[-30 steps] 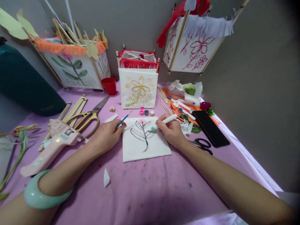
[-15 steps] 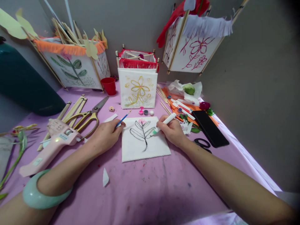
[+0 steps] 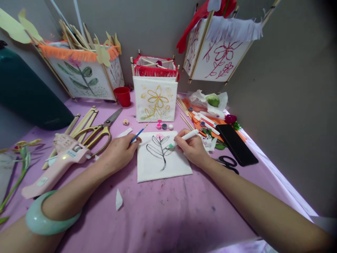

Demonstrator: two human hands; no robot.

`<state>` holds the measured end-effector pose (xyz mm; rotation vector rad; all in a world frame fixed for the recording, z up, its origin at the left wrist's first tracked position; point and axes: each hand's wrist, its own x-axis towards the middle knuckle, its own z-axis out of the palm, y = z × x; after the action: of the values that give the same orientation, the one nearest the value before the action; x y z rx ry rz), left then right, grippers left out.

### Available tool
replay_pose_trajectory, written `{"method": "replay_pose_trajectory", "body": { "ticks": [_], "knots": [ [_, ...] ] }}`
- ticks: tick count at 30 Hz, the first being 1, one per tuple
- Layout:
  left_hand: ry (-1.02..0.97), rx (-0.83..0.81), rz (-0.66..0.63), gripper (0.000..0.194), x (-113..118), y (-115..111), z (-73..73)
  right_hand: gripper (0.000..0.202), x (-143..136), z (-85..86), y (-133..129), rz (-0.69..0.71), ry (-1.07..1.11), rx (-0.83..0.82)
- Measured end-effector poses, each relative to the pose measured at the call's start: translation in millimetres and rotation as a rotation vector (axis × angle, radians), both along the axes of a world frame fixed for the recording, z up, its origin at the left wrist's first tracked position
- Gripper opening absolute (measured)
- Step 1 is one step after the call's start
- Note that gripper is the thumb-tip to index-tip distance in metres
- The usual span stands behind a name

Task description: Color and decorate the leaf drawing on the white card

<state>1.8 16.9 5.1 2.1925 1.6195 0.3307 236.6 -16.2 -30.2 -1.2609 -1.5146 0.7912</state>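
Note:
A white square panel (image 3: 150,172) lies flat before me, drawn with a black stem, leaf outlines and a small pink flower. My right hand (image 3: 193,147) is closed around a white marker (image 3: 190,135) with a green end, its tip over a leaf on the right of the stem. At the panel's left edge, my left hand (image 3: 121,151) is closed on a thin blue paintbrush (image 3: 137,135), bristles pointing up and away. Small paint pots (image 3: 164,126) in pink, dark and white sit just behind the panel.
Left are a pink glue gun (image 3: 63,161), gold-handled scissors (image 3: 101,131) and a red cup (image 3: 122,97). A yellow-flower panel (image 3: 156,100) leans on a red-fringed frame behind. Right lie a black phone (image 3: 236,144), black-handled scissors (image 3: 228,163) and several markers (image 3: 206,123).
The marker has tilted flatter, and its tip has moved slightly up and left toward the stem. My left hand and the paintbrush have stayed in place.

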Motion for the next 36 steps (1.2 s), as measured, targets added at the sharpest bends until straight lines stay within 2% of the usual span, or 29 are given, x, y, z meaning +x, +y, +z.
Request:
{"method": "replay_pose_trajectory", "body": {
  "ticks": [9,18,21,28,36],
  "knots": [
    [-0.013,0.012,-0.015,0.038,-0.9,0.2,-0.4,0.018,0.1,5.0,-0.6,0.039,-0.015,-0.066],
    [-0.009,-0.003,-0.006,0.038,-0.2,-1.1,1.2,0.018,4.2,2.9,1.0,-0.024,-0.032,0.034],
    [-0.004,0.000,-0.005,0.038,0.0,-1.5,2.0,0.020,2.3,3.1,0.3,-0.030,0.009,0.014],
    [0.000,-0.005,-0.008,0.037,1.4,-3.3,6.5,0.021,-1.4,2.1,-0.8,0.016,-0.005,-0.025],
    [-0.010,-0.006,0.008,0.036,1.2,-2.8,4.2,0.021,-0.6,3.1,-0.7,0.061,-0.016,-0.067]
  ]
}}
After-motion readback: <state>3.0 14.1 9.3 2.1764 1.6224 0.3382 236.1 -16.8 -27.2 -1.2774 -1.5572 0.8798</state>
